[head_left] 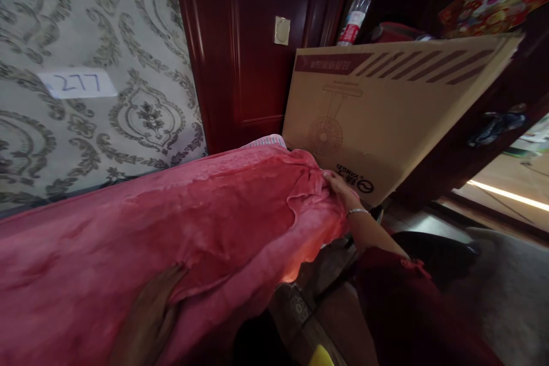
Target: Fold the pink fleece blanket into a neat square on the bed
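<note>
A darker pink plush cloth point(240, 206) lies spread over a lighter pink plush cover point(77, 246). Its right end is bunched into folds. At that bunched end my right hand point(341, 187), with a bracelet at the wrist, has its fingers closed on the fabric; part of the fingers is hidden. My left hand point(150, 309) rests on the cloth's near left edge, fingers stretched out and lying along the fabric. The cover hangs down at the near side.
A large cardboard box point(394, 108) stands just beyond my right hand, with a plastic bottle point(357, 11) on top. Behind are a dark red door panel point(240, 40) and a patterned wall point(107, 17) with a paper label point(79, 83). A grey upholstered surface point(510, 286) is at right.
</note>
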The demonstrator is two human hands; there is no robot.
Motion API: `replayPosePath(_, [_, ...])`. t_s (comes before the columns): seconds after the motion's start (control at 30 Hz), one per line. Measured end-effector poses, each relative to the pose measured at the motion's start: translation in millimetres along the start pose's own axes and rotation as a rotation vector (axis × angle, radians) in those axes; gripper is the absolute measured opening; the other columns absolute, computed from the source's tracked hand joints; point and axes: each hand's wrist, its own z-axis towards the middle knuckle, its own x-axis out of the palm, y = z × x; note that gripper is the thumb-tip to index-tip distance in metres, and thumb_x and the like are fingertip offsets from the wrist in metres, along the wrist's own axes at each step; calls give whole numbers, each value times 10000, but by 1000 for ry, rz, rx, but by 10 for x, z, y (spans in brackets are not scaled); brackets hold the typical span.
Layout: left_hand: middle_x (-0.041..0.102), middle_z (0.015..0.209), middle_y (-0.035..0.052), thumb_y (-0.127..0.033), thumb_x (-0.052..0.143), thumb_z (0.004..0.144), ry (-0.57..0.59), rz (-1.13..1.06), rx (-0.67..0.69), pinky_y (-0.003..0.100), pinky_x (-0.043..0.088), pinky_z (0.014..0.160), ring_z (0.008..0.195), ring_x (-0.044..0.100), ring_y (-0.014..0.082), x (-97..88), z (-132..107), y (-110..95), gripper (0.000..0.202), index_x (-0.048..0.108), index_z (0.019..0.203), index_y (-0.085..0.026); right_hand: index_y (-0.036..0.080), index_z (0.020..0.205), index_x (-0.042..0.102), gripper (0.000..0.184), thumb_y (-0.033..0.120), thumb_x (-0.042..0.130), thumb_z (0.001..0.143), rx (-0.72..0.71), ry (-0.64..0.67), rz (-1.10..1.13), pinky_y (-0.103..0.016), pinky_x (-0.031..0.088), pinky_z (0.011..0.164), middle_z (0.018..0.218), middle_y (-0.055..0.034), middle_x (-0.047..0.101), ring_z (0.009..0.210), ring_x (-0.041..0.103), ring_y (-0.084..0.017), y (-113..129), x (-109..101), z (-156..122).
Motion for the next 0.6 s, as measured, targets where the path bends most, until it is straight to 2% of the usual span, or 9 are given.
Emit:
replayPosePath(0.1, [784,1061,-20,-399,490,829,6,-11,-2,513,621,895,1117,707,334,13,9,50,396,724,1149,-401,233,1071,700,350,354,623,752,-6,14,2,-409,465,1073,1232,-82,715,1149,630,-264,-176,-8,-42])
replayPosePath(0.23, [778,1116,-23,-405,503,822,11,-26,-22,490,602,947,1153,692,329,39,-3,115,393,714,1154,-392,245,1256,639,563,387,661,712,-39,14,8,-411,454,1086,1384,-77,630,1226,588,-260,-230,57,4])
replayPosePath(0.33, [785,1045,-8,-434,483,829,5,-14,-56,502,610,912,1115,706,334,59,-37,113,391,721,1134,-381,218,1308,613,649,355,661,675,-94,-21,-3,-407,478,1046,1350,-97,638,1172,600,-265,-196,111,85])
replayPosePath(0.43, [783,953,5,-452,453,842,6,2,-78,524,619,861,1068,720,341,60,-58,97,393,727,1116,-383,173,1351,578,671,356,608,706,-232,-134,-20,-408,485,1022,1313,-114,647,1150,599,-261,-119,67,243])
replayPosePath(0.5, [781,939,9,-461,442,849,13,6,-77,523,619,850,1058,723,342,55,-50,103,392,728,1107,-385,169,1300,617,625,349,628,701,-258,-176,-77,-414,470,1035,1286,-120,661,1160,594,-269,-84,-19,351])
replayPosePath(0.6, [783,956,6,-484,437,856,5,21,-74,491,618,850,1058,723,337,62,-22,136,392,729,1095,-378,183,1101,711,473,305,698,644,-165,-163,-160,-436,460,1028,1148,-128,715,1103,618,-295,-121,-139,397])
